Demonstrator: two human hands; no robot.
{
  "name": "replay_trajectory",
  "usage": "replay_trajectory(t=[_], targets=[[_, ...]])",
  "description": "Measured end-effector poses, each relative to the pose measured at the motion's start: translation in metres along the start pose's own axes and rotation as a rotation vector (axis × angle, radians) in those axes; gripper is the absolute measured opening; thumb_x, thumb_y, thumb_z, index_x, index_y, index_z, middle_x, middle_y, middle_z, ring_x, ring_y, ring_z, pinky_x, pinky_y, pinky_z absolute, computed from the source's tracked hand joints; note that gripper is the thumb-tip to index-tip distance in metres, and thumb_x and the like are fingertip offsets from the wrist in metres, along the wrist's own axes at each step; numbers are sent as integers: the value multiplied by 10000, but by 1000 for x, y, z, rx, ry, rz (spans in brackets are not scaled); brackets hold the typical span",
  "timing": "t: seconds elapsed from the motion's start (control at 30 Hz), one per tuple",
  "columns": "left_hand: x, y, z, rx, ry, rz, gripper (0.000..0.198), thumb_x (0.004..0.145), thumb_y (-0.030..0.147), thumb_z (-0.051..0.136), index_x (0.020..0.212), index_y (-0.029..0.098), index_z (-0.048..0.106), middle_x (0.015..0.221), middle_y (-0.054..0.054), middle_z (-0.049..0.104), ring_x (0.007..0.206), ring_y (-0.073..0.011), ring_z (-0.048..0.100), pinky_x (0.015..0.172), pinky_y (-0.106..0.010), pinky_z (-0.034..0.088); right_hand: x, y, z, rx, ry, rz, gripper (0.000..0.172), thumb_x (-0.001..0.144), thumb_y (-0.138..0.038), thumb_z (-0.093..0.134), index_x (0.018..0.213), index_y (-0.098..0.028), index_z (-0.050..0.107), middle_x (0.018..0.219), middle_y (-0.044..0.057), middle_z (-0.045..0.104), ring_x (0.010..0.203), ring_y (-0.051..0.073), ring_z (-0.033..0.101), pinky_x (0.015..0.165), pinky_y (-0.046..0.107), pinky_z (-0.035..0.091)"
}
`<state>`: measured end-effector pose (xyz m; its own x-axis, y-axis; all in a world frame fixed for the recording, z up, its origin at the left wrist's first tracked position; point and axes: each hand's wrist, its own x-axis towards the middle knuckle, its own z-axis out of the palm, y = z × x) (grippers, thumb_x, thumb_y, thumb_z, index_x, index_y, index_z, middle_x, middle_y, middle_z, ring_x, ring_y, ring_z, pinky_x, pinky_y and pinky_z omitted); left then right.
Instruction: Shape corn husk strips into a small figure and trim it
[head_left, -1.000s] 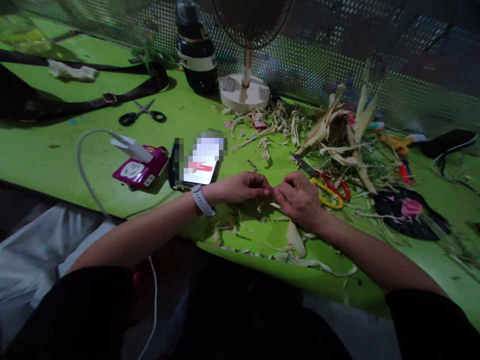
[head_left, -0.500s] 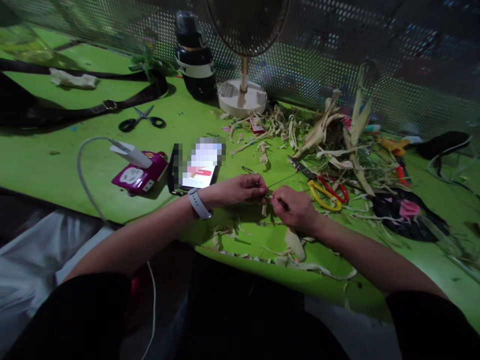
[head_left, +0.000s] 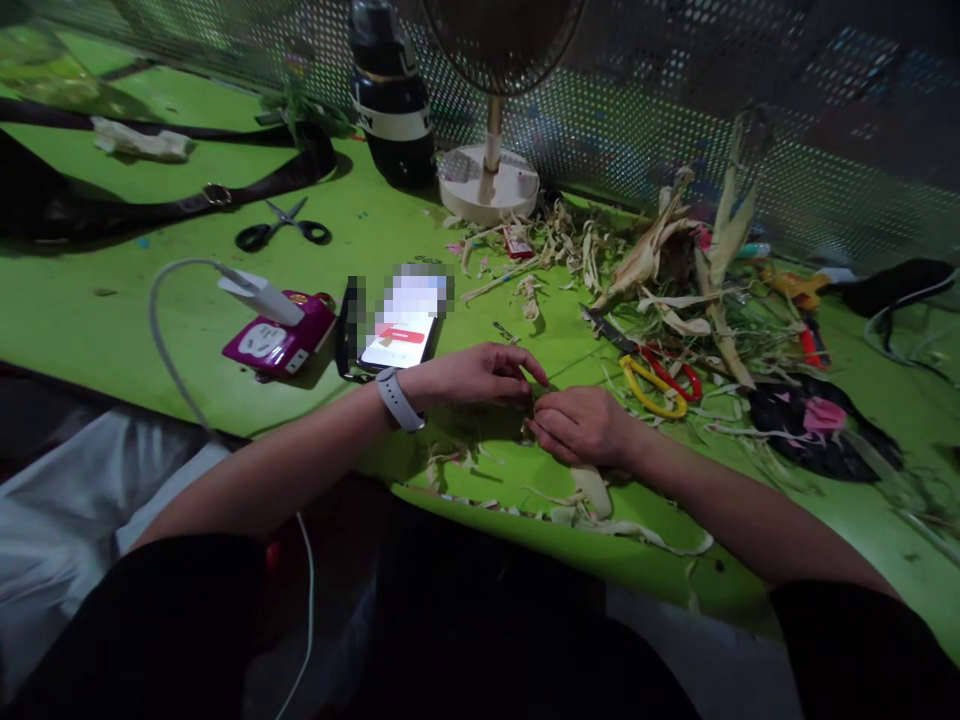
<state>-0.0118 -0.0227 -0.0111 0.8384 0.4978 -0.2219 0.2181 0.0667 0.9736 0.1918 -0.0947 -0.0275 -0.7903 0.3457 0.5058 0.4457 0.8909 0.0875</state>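
My left hand (head_left: 499, 375), with a pale watch (head_left: 399, 400) on its wrist, is over the green table. Its thumb and forefinger are apart, and the forefinger reaches to my right hand (head_left: 581, 425). The right fingers are closed round something small and mostly hidden; a pale scrap shows beneath their tips. A thin dark green stem or wire (head_left: 581, 357) runs away behind the right hand. Just past that hand lie scissors with red and yellow handles (head_left: 654, 388). A strip of dry husk (head_left: 592, 490) lies below it.
Dry husks (head_left: 660, 250) are heaped at the back right. A lit phone (head_left: 405, 325), a purple power adapter (head_left: 277, 335) with a white charger, and black scissors (head_left: 285, 228) lie on the left. Behind stand a black bottle (head_left: 394, 120) and a fan (head_left: 489, 185). The table's edge (head_left: 465, 500) is near me.
My left thumb and forefinger have come apart from their pinch, and the forefinger stretches rightward. My right hand has turned knuckles up and covers more of the small thing between the hands.
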Motion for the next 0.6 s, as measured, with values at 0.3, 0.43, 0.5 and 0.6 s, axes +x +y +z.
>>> replay_trajectory(t=[0.3, 0.43, 0.5, 0.6], targets=[[-3, 3, 1, 56, 64, -75, 218, 724, 280, 706, 845, 105, 755, 782, -64, 746, 649, -109, 629, 640, -214, 483, 1, -1, 1, -64, -11, -72, 208, 884, -185, 510, 692, -183, 588, 662, 3, 612, 587, 112, 524, 557, 265, 384], [-2, 1, 0, 61, 83, -46, 231, 688, 283, 745, 835, 106, 757, 790, -68, 751, 673, -125, 647, 674, -235, 508, 1, 0, 1, -12, -1, -99, 200, 873, -180, 513, 687, -179, 585, 688, 14, 617, 617, 115, 530, 582, 256, 405], [-2, 0, -2, 62, 76, -30, 232, 697, 284, 741, 849, 110, 756, 796, -65, 751, 677, -123, 648, 671, -235, 509, 1, 0, 1, 14, 0, -106, 190, 863, -186, 515, 685, -180, 580, 680, 12, 613, 607, 117, 520, 580, 252, 411], [-2, -1, -3, 67, 68, -20, 221, 712, 269, 730, 868, 114, 753, 786, -57, 749, 667, -109, 640, 658, -222, 500, 2, 1, 0, 59, -27, -83, 190, 856, -190, 491, 681, -191, 566, 665, 9, 597, 608, 122, 516, 577, 247, 416]])
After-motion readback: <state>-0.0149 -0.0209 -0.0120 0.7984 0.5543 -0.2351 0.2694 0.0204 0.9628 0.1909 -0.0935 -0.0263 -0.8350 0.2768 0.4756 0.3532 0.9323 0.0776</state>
